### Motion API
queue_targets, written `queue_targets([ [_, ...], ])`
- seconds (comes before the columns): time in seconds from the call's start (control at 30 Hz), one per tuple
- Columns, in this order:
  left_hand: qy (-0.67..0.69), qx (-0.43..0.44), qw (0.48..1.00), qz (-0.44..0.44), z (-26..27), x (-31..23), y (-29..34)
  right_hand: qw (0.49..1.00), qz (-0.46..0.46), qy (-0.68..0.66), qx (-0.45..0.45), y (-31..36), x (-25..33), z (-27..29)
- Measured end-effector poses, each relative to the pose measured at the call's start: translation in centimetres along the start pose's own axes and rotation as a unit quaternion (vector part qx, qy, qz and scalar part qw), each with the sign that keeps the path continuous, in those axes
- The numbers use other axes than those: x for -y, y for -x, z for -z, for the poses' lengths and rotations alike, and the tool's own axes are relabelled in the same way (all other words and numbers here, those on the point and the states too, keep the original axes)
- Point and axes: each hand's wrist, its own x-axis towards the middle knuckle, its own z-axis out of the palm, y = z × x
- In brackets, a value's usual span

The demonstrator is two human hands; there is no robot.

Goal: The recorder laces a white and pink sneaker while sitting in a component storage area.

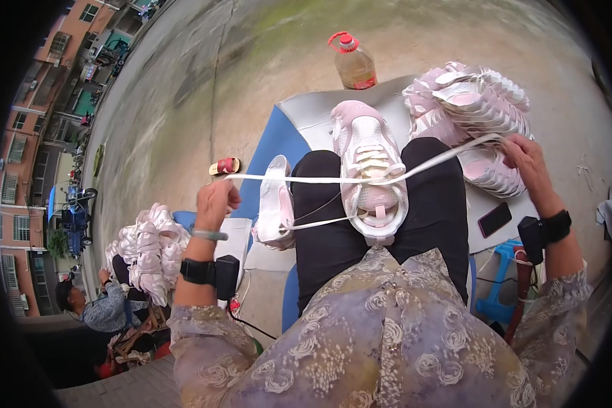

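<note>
A pink and white sneaker point(372, 146) rests between my thighs, its toe pointing away from me. White shoelace point(319, 180) runs out from its upper eyelets to both sides, stretched nearly straight. My left hand point(215, 202) is closed on the lace's left end, out past my left knee. On the other side my right hand point(525, 160) pinches the right end, raised near the shoe pile. A second white and pink shoe point(275, 204) lies beside my left thigh; another strand of lace reaches from near it to the sneaker's collar.
Many nested pink and white shoes point(479, 105) are stacked at the right, with a black phone point(495, 219) below. A red-capped bottle point(353, 64) stands ahead. Another shoe pile point(149, 248), a red slipper point(224, 166) and a seated person point(102, 309) are leftward. A blue stool point(500, 285) is right.
</note>
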Motion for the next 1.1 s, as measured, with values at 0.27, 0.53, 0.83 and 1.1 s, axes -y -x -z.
queue_targets([
  [0.27,0.034,0.176,0.983,-0.041,-11.7,-4.2,2.7,0.908,-0.235,-0.305,0.167,4.8,1.9,-11.7],
  [0.53,0.255,0.22,0.938,0.078,-13.5,-6.5,4.1,0.886,-0.216,-0.399,0.095,3.5,2.7,-15.1],
  [0.83,0.365,0.224,0.897,0.108,-14.1,-6.4,4.4,0.89,-0.165,-0.42,0.072,3.1,2.1,-15.9],
  [1.1,0.396,0.23,0.883,0.104,-14.4,-5.6,4.4,0.891,-0.168,-0.418,0.065,3.1,2.2,-16.0],
])
